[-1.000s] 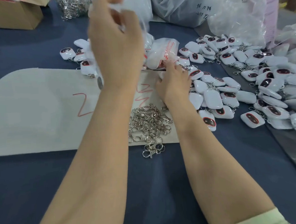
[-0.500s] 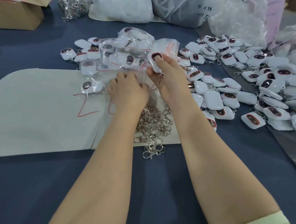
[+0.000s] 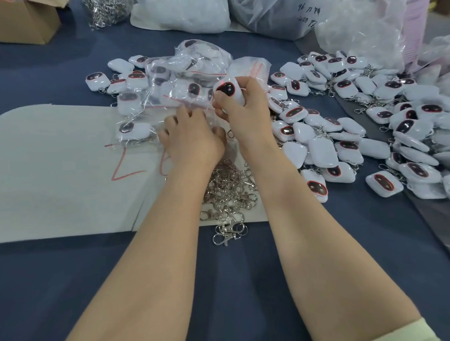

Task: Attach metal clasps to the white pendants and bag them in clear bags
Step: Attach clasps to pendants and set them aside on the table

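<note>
On the blue worktop [image 3: 225, 287], loose clasps [image 3: 227, 193] lie at 6 o'clock from the hands. The left hand [image 3: 191, 142], fingers curled, pinches a clear bag [image 3: 189, 104]. Touching it at 2 o'clock, the right hand [image 3: 244, 114] grips a white pendant [image 3: 227, 90]; the ring [image 3: 230, 133] beneath may be its clasp. More pendants [image 3: 346, 127] heap at 3 o'clock

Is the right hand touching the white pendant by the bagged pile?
Touching. The head view shows the right hand curled round the white pendant, gripping it with no gap.
</note>
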